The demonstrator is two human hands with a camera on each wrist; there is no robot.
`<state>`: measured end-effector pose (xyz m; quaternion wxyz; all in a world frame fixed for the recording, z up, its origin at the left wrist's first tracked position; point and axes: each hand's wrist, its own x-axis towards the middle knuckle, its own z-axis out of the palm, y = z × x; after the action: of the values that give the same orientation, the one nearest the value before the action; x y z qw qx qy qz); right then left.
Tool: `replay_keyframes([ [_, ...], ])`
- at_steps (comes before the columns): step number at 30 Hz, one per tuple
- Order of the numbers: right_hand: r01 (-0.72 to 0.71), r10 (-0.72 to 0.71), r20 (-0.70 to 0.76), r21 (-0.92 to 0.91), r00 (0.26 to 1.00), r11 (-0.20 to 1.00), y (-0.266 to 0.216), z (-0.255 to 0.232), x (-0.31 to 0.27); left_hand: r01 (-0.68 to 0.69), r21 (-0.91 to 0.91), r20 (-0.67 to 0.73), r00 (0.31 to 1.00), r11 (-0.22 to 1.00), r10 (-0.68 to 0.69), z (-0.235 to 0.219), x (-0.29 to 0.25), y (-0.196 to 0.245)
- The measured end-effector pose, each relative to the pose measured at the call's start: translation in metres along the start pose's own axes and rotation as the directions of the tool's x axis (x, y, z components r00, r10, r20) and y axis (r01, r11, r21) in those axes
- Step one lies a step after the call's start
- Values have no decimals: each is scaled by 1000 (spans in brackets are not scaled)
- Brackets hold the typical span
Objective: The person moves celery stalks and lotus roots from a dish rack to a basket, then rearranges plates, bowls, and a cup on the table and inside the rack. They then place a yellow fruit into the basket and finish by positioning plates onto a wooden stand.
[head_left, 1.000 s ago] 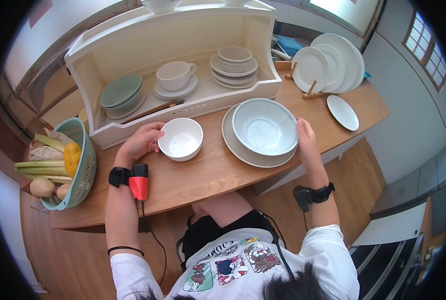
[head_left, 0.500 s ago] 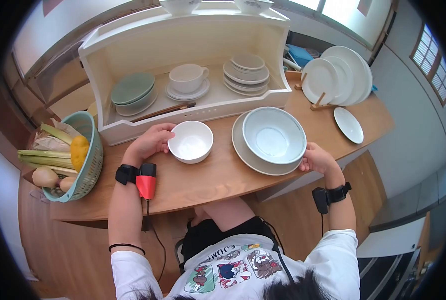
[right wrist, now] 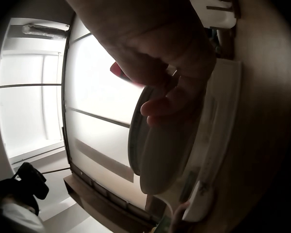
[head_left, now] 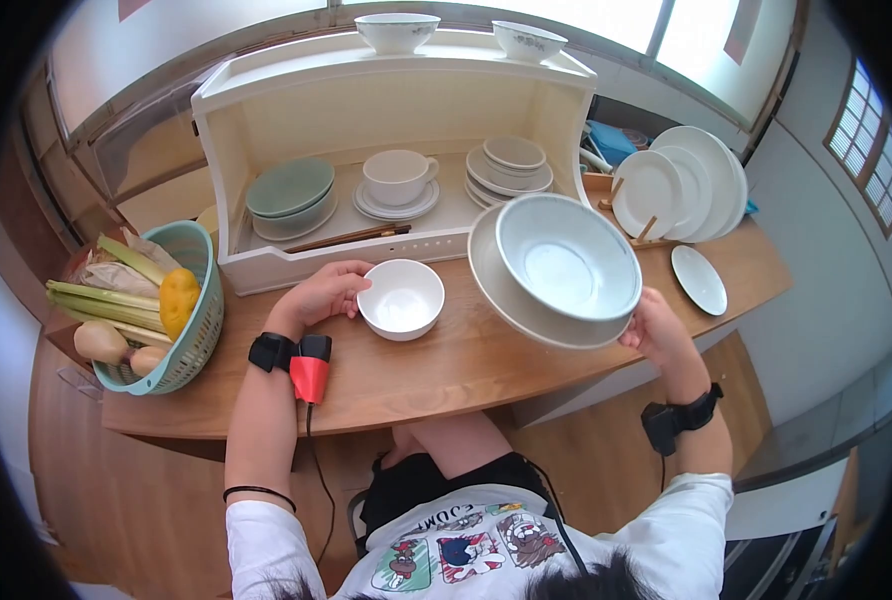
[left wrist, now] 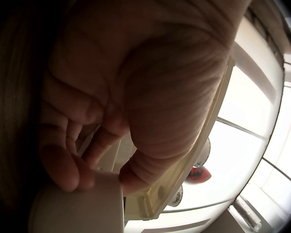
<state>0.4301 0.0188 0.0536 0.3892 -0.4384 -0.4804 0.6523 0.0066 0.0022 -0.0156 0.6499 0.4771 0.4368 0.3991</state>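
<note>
My right hand (head_left: 649,325) grips the near right rim of a large grey plate (head_left: 511,295) that carries a wide pale bowl (head_left: 566,258). Both are lifted off the wooden counter (head_left: 436,370) and tilted. In the right wrist view my fingers (right wrist: 172,104) curl around the edge of the plate (right wrist: 157,160). My left hand (head_left: 326,292) holds the left side of a small white bowl (head_left: 402,298) resting on the counter. The left wrist view shows my fingertips (left wrist: 68,170) touching the rim of that small bowl (left wrist: 77,208).
A white open cabinet (head_left: 386,110) behind holds green bowls (head_left: 288,195), a cup on saucers (head_left: 398,180), stacked dishes (head_left: 511,165) and chopsticks (head_left: 351,237). A teal basket (head_left: 196,330) of vegetables stands left. White plates in a rack (head_left: 681,180) and a small plate (head_left: 699,279) lie right.
My right hand has shifted from the plate's right side to its near edge and raised the plate with its bowl off the counter. The left hand stays on the small bowl.
</note>
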Motion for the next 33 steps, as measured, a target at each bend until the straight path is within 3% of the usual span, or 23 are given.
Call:
replay_keyframes([
  [4, 55, -52, 118, -23, 992, 998, -50, 39, -1, -8, -11, 16, 1000, 1000, 8, 1, -2, 2],
  [6, 64, -77, 274, 56, 959, 996, -67, 64, 7, -15, -4, 3, 1000, 1000, 15, 1, -3, 2],
  [9, 100, -101, 305, 17, 947, 995, -89, 111, 26, -14, 17, -6, 1000, 1000, 15, -1, -3, 0],
  [11, 104, -134, 423, 93, 896, 990, -102, 142, 45, -4, 47, -5, 1000, 999, 5, 1, -4, 2],
  [13, 8, -145, 652, 208, 744, 978, -119, 171, 66, -11, 44, -15, 1000, 999, 12, 0, -3, 0],
  [15, 30, -147, 616, 196, 774, 980, -130, 205, 98, -2, 16, 20, 1000, 1000, 2, -6, 2, -5],
  [17, 82, -169, 462, 202, 870, 976, -140, 247, 110, -12, 0, 26, 1000, 1000, 12, -8, 2, -6],
  [21, 87, -189, 473, 228, 861, 970, -148, 307, 148, -16, -45, 50, 999, 999, 18, -10, 4, -7],
  [25, 188, -263, 374, 226, 889, 956, -144, 352, 184, -13, -45, 54, 998, 999, 16, -11, 5, -8],
  [29, 219, -291, 280, 263, 915, 940, -140, 378, 205, -7, -63, 70, 997, 998, 11, -11, 7, -9],
  [33, 293, -358, 311, 238, 881, 926, -141, 389, 219, -7, -64, 77, 997, 998, 12, -12, 7, -9],
])
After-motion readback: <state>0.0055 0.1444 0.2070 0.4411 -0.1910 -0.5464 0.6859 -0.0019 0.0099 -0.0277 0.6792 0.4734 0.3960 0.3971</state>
